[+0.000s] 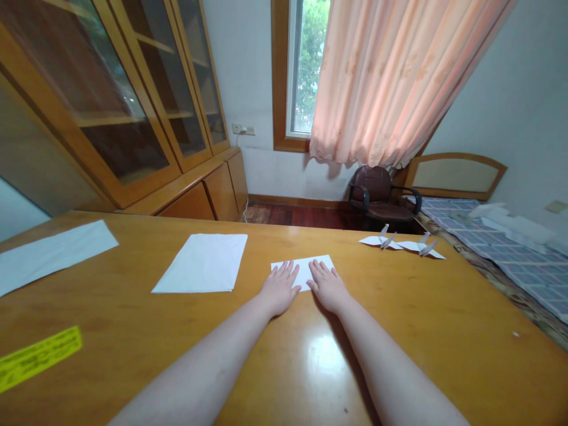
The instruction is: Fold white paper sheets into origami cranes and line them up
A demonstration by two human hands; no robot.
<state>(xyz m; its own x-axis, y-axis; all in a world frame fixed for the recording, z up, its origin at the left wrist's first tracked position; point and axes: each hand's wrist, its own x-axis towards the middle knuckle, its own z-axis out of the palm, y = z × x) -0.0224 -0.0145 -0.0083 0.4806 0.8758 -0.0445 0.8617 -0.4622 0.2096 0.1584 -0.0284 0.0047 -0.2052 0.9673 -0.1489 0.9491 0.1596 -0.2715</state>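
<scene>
The left hand and right hand lie flat on the desk, each grip open wide and holding nothing, fingers resting on a white sheet. The paper sheet seems light and soft, so better take it by its edge.

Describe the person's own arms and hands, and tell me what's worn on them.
The left forearm and right forearm are bare and taper toward the wrists, with no sleeves, cables or markings showing. The left hand and right hand are gloveless, and no watch, bracelet or ring shows.
</scene>
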